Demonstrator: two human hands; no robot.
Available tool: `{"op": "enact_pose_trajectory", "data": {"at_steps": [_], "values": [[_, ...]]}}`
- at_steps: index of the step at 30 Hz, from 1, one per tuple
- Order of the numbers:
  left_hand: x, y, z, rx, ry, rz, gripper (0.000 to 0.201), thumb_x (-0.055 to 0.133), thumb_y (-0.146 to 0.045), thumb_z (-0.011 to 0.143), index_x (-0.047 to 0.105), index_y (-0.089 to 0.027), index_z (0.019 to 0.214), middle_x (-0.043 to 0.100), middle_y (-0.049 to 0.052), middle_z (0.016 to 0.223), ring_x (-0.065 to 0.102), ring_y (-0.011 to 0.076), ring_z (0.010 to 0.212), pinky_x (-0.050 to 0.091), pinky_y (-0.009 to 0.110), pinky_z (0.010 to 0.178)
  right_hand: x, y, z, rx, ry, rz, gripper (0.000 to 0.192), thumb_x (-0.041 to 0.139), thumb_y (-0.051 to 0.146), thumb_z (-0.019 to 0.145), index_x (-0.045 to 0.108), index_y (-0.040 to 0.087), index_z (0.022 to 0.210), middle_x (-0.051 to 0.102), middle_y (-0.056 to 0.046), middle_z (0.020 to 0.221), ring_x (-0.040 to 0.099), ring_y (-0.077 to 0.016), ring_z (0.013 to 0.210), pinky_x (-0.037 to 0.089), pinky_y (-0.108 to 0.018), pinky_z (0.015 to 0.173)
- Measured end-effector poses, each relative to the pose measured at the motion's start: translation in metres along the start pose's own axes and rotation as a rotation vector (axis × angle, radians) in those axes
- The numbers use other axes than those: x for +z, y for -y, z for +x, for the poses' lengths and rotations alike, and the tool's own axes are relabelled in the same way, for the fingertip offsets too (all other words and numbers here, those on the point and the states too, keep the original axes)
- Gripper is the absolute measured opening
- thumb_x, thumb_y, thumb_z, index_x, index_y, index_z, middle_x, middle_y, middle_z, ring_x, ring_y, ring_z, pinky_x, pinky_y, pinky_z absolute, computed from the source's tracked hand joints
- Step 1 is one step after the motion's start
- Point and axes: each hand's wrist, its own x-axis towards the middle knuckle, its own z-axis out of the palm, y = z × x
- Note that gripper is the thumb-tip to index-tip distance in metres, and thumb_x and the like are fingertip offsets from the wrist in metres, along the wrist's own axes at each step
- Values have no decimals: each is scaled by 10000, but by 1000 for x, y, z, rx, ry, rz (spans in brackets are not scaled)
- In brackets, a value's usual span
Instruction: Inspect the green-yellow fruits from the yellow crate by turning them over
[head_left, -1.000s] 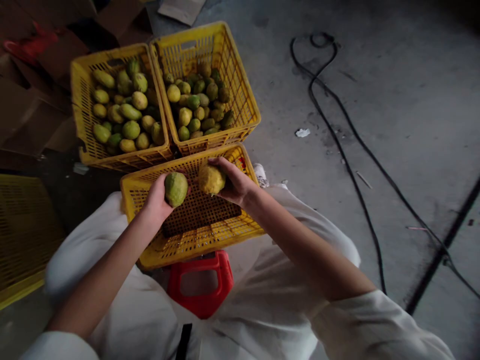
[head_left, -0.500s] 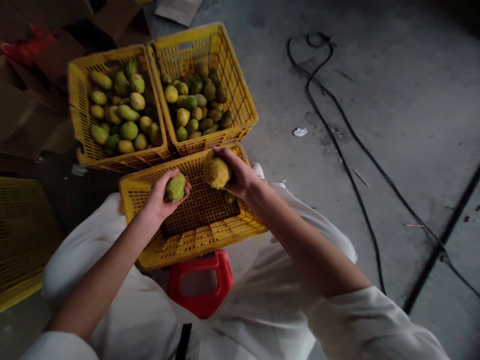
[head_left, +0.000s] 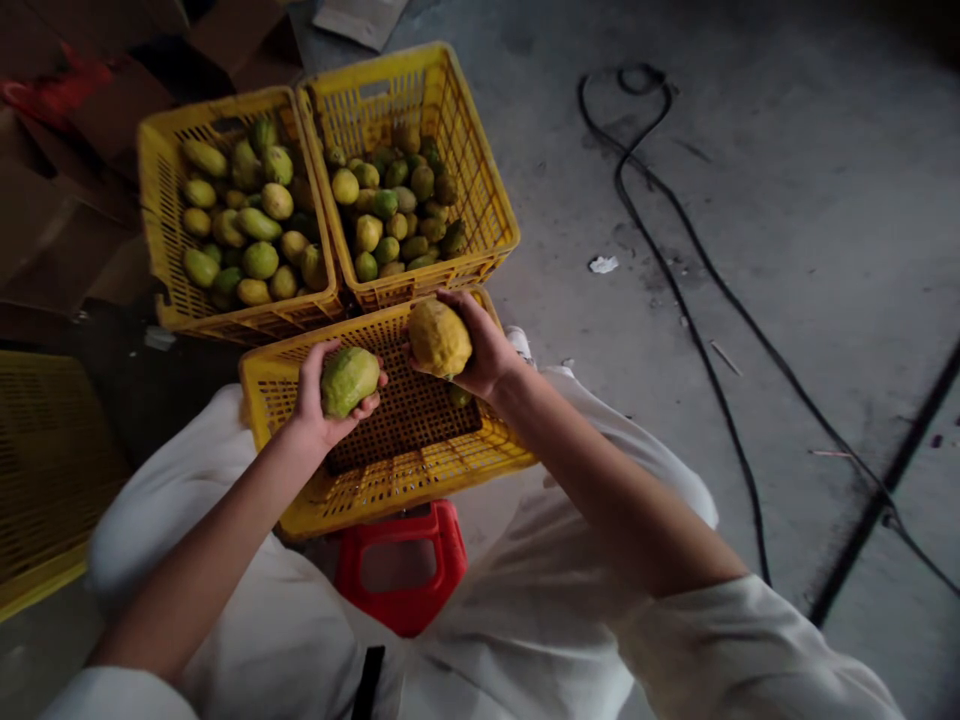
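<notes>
My left hand is wrapped round a green, lumpy oval fruit, its fingertips showing at the far side. Held in my right hand is a larger yellow, knobbly fruit. Both are raised over the yellow plastic crate between my knees. Inside that crate, a green fruit lies at the right end, partly covered by my right hand and wrist. The exact kind of fruit is unclear.
Two yellow crates, a left one and a right one, hold several green and yellow fruits. A red stool is below me. Another yellow crate stands left, near cardboard boxes. Black cable crosses the right floor.
The green fruit in my left hand has turned and shows more of its side. The yellow fruit has shifted slightly to the right and tilted in my right hand.
</notes>
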Motion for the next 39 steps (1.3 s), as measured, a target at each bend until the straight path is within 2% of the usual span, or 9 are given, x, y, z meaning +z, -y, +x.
{"op": "enact_pose_trajectory", "data": {"at_steps": [3,6,8,12,16,21,29,33,39], "values": [[2,0,0,-2,-6,-105,450,377,-405,1037,641,-130,799,638,95,657,534,112,457,387,167,369,-2,0,-1,-22,-2,-2,431,713,656,905,681,264,1083,775,-48,841,775,-275,843,663,-415,737],[5,0,2,92,-88,-172,286,493,-284,1020,645,-157,813,697,78,726,676,146,609,562,204,533,-3,1,-2,-60,-4,-9,440,748,658,881,693,268,1077,777,-50,836,777,-283,855,668,-414,732],[8,0,3,144,-111,-184,221,543,-230,1001,659,-169,823,719,58,756,708,150,653,612,233,619,-4,1,-2,-83,-5,-16,395,770,616,885,699,269,1059,772,-45,818,776,-275,848,669,-398,726],[9,0,4,182,-84,-189,200,589,-226,982,655,-176,800,692,16,706,674,115,598,580,201,588,-2,0,-2,-87,-1,-4,299,795,525,895,691,266,1003,757,-36,781,774,-257,823,667,-371,717],[5,-1,7,233,-122,-187,235,524,-211,976,638,-175,773,673,8,670,658,114,578,567,198,562,-2,-2,0,-34,-3,63,209,692,451,958,679,247,999,761,-30,779,778,-249,826,675,-385,755],[5,0,11,277,-219,-150,211,596,-207,915,622,-190,706,651,9,621,615,123,528,567,215,557,-3,-6,3,0,-22,109,280,584,470,1003,698,222,1065,784,-49,818,787,-252,865,677,-381,795],[9,1,13,196,-255,-100,272,574,-201,988,649,-171,728,674,2,629,621,107,508,545,198,549,-3,-12,2,-60,-2,-33,223,803,421,905,707,234,978,774,-7,816,760,-196,795,656,-314,785],[7,3,14,157,-242,-96,224,592,-186,996,664,-167,784,697,-6,659,627,101,522,544,199,563,-3,-12,2,-70,-14,-59,163,792,346,903,705,213,936,771,-14,826,735,-167,753,639,-276,752],[1,9,12,165,-142,33,145,786,-202,850,658,-182,785,704,-4,675,662,134,568,531,222,511,9,-8,-6,-59,-86,-7,259,674,454,972,686,217,1076,769,-48,844,770,-248,902,660,-376,837]]}}
